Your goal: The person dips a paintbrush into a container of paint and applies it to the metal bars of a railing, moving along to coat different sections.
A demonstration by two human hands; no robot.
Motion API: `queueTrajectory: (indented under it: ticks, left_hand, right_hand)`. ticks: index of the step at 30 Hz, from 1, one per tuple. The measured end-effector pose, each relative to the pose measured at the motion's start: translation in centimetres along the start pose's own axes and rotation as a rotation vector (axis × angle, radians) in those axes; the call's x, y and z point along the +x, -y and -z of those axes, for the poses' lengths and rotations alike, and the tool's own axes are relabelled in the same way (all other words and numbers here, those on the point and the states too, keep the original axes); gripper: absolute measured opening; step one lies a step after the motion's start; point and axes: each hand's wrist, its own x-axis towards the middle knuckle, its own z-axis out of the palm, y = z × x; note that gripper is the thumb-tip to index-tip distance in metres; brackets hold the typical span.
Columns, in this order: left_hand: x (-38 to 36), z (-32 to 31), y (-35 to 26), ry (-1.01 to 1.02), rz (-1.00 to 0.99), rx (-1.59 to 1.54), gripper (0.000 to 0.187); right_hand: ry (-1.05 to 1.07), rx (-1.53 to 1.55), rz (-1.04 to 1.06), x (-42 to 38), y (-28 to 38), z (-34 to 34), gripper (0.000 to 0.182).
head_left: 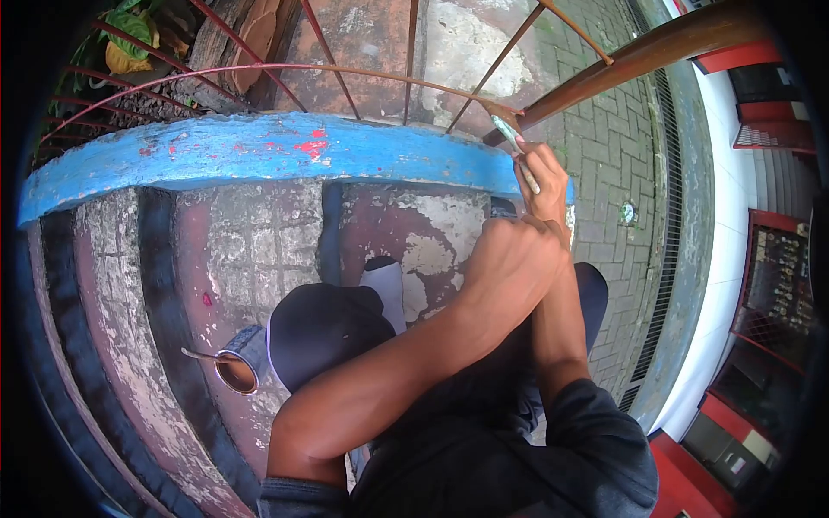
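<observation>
My right hand (544,180) is closed around a slim, paint-stained paintbrush (505,134). Its upper end overlaps the spot where the curved metal rail (371,73) meets a thick brown post (639,65). Crossing over from the left, my left hand (518,255) is closed at my right wrist, its fingertips hidden. Just below both hands runs the end of a blue-painted ledge (414,162) with red patches. To the left of my knee stands a can of brown paint (236,375), with a stick (203,355) leaning out over its rim.
Thin metal bars (410,52) rise beyond the ledge, with leafy plants (129,34) at the far left. Dark-edged steps (160,259) descend on the left. Paving bricks (596,173) and a drain grate (665,190) lie to the right, beside a red and white shopfront (730,216).
</observation>
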Motion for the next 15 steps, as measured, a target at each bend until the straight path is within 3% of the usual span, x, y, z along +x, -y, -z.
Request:
queueTrajectory:
  ticks: [4, 8, 10, 15]
  left_hand:
    - [0.0, 0.3, 0.1, 0.026, -0.014, 0.026, 0.004]
    - [-0.1, -0.2, 0.1, -0.027, -0.010, -0.013, 0.007]
    - [-0.1, -0.5, 0.3, 0.035, -0.008, -0.034, 0.010]
    - [0.1, -0.7, 0.3, -0.003, -0.013, -0.019, 0.011]
  right_hand:
    - [-0.203, -0.026, -0.116, -1.5, 0.5, -0.9, 0.015]
    - [-0.107, 0.012, -0.101, -1.8, 0.1, -1.5, 0.014]
    - [0.116, 0.063, -0.137, -3.0, -0.1, -1.8, 0.016]
    - [0.161, 0.117, -0.111, -2.8, -0.6, -0.8, 0.018]
